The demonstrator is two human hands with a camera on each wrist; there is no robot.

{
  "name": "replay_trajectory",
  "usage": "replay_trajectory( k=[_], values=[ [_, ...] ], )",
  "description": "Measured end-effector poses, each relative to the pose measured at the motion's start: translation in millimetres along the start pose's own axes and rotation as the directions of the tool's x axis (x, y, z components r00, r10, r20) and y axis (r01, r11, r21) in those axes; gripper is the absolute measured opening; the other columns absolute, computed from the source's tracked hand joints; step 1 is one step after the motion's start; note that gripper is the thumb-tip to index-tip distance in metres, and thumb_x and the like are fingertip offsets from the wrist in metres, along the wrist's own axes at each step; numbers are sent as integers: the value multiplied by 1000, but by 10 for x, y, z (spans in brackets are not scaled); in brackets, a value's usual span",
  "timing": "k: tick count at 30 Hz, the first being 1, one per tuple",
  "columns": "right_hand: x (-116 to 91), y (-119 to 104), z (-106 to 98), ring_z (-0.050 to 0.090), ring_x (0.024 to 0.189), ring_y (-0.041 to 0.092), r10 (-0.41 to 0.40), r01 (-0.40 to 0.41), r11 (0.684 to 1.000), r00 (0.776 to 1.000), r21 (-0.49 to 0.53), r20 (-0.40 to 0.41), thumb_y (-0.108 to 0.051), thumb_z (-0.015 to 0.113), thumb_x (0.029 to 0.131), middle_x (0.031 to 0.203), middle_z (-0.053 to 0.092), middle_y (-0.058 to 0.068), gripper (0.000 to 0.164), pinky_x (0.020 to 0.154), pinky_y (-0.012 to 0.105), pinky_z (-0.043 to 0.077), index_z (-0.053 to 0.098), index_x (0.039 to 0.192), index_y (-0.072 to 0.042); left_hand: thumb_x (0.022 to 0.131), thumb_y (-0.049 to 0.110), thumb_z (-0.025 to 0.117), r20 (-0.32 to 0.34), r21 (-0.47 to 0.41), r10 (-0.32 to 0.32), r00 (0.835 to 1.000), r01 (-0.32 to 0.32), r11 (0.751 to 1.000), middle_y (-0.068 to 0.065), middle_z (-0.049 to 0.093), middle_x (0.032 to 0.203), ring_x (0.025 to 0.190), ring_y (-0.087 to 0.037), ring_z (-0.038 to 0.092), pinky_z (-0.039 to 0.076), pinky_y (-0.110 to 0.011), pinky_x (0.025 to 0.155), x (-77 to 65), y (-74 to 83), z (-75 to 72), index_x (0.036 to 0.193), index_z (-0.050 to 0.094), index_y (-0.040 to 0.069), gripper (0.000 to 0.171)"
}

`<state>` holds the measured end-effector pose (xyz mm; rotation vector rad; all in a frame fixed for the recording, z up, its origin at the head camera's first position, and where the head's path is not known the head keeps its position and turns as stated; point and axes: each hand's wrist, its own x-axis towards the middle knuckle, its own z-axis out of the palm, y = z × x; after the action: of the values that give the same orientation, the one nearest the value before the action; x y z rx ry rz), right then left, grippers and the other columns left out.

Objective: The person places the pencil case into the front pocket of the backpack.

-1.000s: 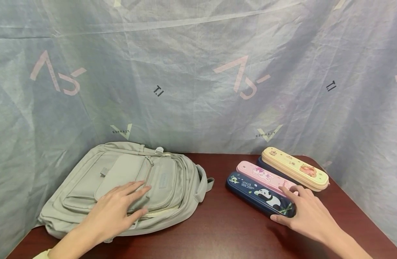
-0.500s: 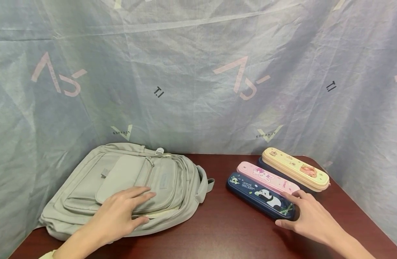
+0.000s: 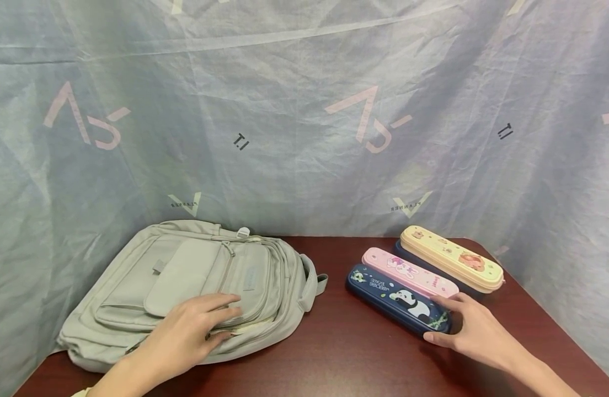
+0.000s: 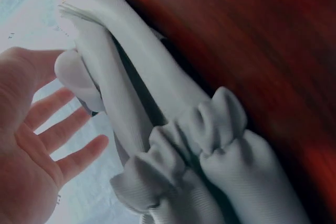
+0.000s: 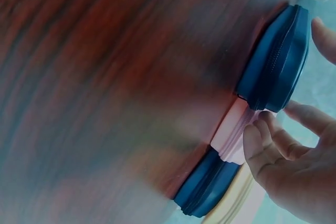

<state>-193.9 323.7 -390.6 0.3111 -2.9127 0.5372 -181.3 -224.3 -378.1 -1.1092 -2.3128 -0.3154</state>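
Observation:
A pale grey-green backpack (image 3: 195, 275) lies flat at the left of the table. Over its near side hangs my left hand (image 3: 190, 331), fingers relaxed and spread, holding nothing; the left wrist view shows its palm beside the bag's gathered fabric edge (image 4: 194, 135). To the right lies a navy pencil case (image 3: 389, 298) with a panda print, against a pink pencil case (image 3: 409, 273) with a rabbit. My right hand (image 3: 478, 331) is at the navy case's near right end, thumb and forefinger to either side of the corner. In the right wrist view its thumb (image 5: 325, 40) stands apart from the case.
Behind the pink case, a yellow pencil case (image 3: 448, 256) with a bear print sits on top of another dark blue case (image 5: 207, 182). The reddish-brown table (image 3: 314, 353) reaches back to a grey printed curtain (image 3: 294, 165).
My left hand has shifted slightly right and toward me over the backpack. The right hand has drawn back a little, uncovering the pink case's near end. The cases and bag stay put.

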Motion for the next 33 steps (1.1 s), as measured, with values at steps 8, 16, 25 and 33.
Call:
replay_trajectory(
  k=[8,16,25,33],
  values=[
    [10,35,2,60,96,28,1,-1,1000,1000,9,-3,-52,97,68,116,66,14,91,76,46,54,69,135,1,66,-16,74,-38,-20,106,994,-106,994,3,68,123,114,-20,66,59,-45,86,-16,39,69,77,58,25,46],
    [19,30,15,58,93,23,-18,18,1000,1000,20,-10,-49,97,68,111,67,7,87,72,39,52,70,134,1,64,-6,86,1,102,89,996,-89,991,4,64,118,113,-20,62,57,-43,83,-24,104,101,75,59,24,42],
    [24,44,4,60,96,26,-20,19,999,999,42,26,-46,97,68,117,66,13,87,76,44,55,69,134,2,64,1,88,3,276,93,996,-90,957,-6,63,121,112,-31,63,58,-48,80,-9,139,91,75,72,17,25],
    [7,70,-20,58,95,24,9,-19,991,997,133,76,-41,98,69,111,63,9,86,71,32,50,67,136,2,61,-6,79,42,311,12,999,-25,950,-12,64,128,118,-38,64,59,-56,82,-67,214,84,86,79,15,32]
  ],
)
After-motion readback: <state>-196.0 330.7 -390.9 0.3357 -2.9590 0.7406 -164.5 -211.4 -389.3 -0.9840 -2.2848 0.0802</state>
